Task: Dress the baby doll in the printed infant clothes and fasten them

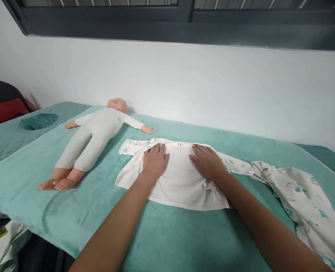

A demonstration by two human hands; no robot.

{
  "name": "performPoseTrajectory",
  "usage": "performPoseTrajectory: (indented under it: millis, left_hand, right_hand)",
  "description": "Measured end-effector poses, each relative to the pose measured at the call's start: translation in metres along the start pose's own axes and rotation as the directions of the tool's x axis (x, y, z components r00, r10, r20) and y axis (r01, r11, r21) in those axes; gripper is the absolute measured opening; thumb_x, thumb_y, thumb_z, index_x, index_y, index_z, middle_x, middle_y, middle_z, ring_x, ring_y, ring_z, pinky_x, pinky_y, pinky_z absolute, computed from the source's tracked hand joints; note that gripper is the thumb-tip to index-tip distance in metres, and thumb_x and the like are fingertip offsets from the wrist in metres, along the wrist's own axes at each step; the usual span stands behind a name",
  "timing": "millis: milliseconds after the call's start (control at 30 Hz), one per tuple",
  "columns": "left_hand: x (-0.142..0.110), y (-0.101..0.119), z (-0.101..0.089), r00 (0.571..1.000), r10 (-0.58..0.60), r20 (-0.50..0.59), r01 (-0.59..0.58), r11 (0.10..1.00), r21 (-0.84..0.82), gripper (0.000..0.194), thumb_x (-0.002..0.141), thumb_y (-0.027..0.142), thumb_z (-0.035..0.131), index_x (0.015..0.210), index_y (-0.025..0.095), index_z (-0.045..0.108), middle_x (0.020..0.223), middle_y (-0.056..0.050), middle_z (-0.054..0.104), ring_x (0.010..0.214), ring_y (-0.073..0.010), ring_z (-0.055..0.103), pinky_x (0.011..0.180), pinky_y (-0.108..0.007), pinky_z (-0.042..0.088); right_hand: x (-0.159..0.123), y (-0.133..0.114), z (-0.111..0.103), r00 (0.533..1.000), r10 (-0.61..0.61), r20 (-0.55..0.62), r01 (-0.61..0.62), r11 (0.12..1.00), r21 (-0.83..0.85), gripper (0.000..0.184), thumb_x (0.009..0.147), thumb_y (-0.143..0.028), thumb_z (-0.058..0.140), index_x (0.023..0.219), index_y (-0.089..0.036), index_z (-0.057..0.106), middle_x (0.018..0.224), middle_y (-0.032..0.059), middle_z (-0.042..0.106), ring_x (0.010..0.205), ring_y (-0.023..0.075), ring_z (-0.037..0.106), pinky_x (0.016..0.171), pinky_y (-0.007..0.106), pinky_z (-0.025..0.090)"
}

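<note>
A small white baby top (pixel 181 181) lies spread inside out on the teal towel (pixel 99 211), its label near the collar at the far edge. My left hand (pixel 155 160) rests flat on its left half, fingers stretched out toward the collar. My right hand (pixel 207 161) lies flat on its right half, fingers also extended. Both palms press on the fabric and hold nothing. A baby doll (pixel 92 138) in a pale grey suit lies on its back to the left, arms out, feet toward me.
Another white printed garment (pixel 298 192) lies crumpled at the right, touching the top's sleeve. A white wall rises behind the table under a dark window frame (pixel 184 22). A dark and red seat (pixel 3 105) stands far left. White cloth (pixel 3 245) hangs below the table's near-left edge.
</note>
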State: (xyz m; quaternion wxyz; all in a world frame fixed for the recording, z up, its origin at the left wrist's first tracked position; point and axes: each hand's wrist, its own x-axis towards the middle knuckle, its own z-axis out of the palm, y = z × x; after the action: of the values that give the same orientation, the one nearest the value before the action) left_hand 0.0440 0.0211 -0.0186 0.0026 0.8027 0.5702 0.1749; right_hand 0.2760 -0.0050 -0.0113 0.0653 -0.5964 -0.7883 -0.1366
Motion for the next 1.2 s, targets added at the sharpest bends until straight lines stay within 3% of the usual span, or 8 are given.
performPoseTrajectory:
  millis: [167, 400, 533, 633, 733, 867, 1033, 1200]
  left_hand:
    - [0.001, 0.002, -0.003, 1.0, -0.021, 0.017, 0.022, 1.0, -0.018, 0.043, 0.095, 0.04, 0.037, 0.131, 0.02, 0.05, 0.135, -0.011, 0.056, 0.124, -0.0289, 0.049, 0.103, -0.048, 0.038]
    - [-0.001, 0.002, 0.0, 0.999, 0.018, -0.034, -0.017, 0.999, 0.035, 0.041, 0.097, 0.039, 0.033, 0.127, 0.019, 0.053, 0.128, -0.012, 0.06, 0.122, -0.0301, 0.05, 0.1, -0.049, 0.039]
    - [-0.002, 0.002, 0.002, 0.998, 0.039, -0.056, -0.035, 0.997, 0.069, 0.04, 0.098, 0.037, 0.031, 0.125, 0.019, 0.054, 0.128, -0.011, 0.06, 0.12, -0.0292, 0.051, 0.098, -0.048, 0.04]
    - [-0.006, 0.002, 0.001, 0.996, 0.071, -0.054, -0.067, 0.995, 0.078, 0.037, 0.098, 0.031, 0.031, 0.122, 0.019, 0.055, 0.13, -0.01, 0.06, 0.12, -0.0279, 0.051, 0.099, -0.047, 0.041]
    - [-0.015, 0.002, -0.002, 0.991, 0.123, -0.045, -0.119, 0.99, 0.081, 0.038, 0.097, 0.027, 0.032, 0.126, 0.018, 0.054, 0.141, -0.011, 0.052, 0.13, -0.0271, 0.045, 0.104, -0.047, 0.038]
    - [-0.029, 0.002, -0.008, 0.99, 0.139, 0.001, -0.138, 0.986, 0.098, 0.043, 0.097, 0.027, 0.033, 0.134, 0.017, 0.051, 0.149, -0.011, 0.044, 0.137, -0.0283, 0.038, 0.109, -0.051, 0.033]
    - [-0.047, -0.002, -0.015, 0.999, 0.052, -0.006, -0.051, 0.995, 0.088, 0.046, 0.096, 0.037, 0.035, 0.136, 0.023, 0.051, 0.152, -0.007, 0.041, 0.135, -0.0327, 0.039, 0.108, -0.056, 0.033]
    - [-0.067, -0.004, -0.019, 0.998, 0.057, 0.005, -0.057, 0.996, 0.065, 0.049, 0.096, 0.044, 0.033, 0.139, 0.025, 0.049, 0.153, -0.005, 0.038, 0.14, -0.0353, 0.033, 0.11, -0.062, 0.028]
  right_hand:
    - [-0.002, 0.001, 0.003, 0.999, 0.047, -0.005, -0.047, 0.999, 0.016, 0.047, 0.101, -0.036, 0.031, 0.134, -0.009, 0.051, 0.141, 0.0141, 0.051, 0.13, 0.0253, 0.045, 0.111, 0.04, 0.03]
    - [0.005, -0.03, -0.008, 0.98, 0.038, 0.196, -0.048, 0.998, 0.049, 0.045, 0.094, -0.008, 0.03, 0.134, -0.003, 0.05, 0.145, 0.0219, 0.044, 0.138, 0.0285, 0.038, 0.111, 0.041, 0.031]
    - [0.01, -0.07, -0.01, 0.958, 0.137, 0.25, -0.171, 0.978, 0.116, 0.052, 0.098, -0.027, 0.033, 0.143, -0.001, 0.039, 0.153, 0.0247, 0.03, 0.143, 0.0346, 0.026, 0.112, 0.047, 0.029]
    - [0.01, -0.083, -0.008, 0.946, 0.213, 0.244, -0.256, 0.953, 0.161, 0.06, 0.1, -0.039, 0.029, 0.148, -0.004, 0.032, 0.158, 0.0183, 0.02, 0.147, 0.0306, 0.017, 0.117, 0.048, 0.019]
    - [0.009, -0.08, -0.007, 0.942, 0.23, 0.245, -0.28, 0.941, 0.192, 0.064, 0.1, -0.045, 0.025, 0.151, -0.006, 0.027, 0.159, 0.0117, 0.018, 0.148, 0.0242, 0.016, 0.119, 0.045, 0.015]
    - [0.006, -0.074, -0.007, 0.93, 0.262, 0.257, -0.308, 0.938, 0.161, 0.068, 0.1, -0.05, 0.022, 0.152, -0.006, 0.025, 0.16, 0.0108, 0.017, 0.148, 0.0235, 0.015, 0.119, 0.046, 0.015]
    - [-0.009, -0.072, -0.009, 0.931, 0.279, 0.233, -0.307, 0.948, 0.09, 0.072, 0.098, -0.056, 0.023, 0.152, -0.008, 0.027, 0.159, 0.0152, 0.016, 0.147, 0.0311, 0.016, 0.117, 0.049, 0.017]
    - [-0.038, -0.068, -0.016, 0.949, 0.271, 0.162, -0.28, 0.959, 0.032, 0.068, 0.098, -0.053, 0.033, 0.149, -0.008, 0.035, 0.155, 0.0236, 0.024, 0.144, 0.0385, 0.02, 0.114, 0.052, 0.023]
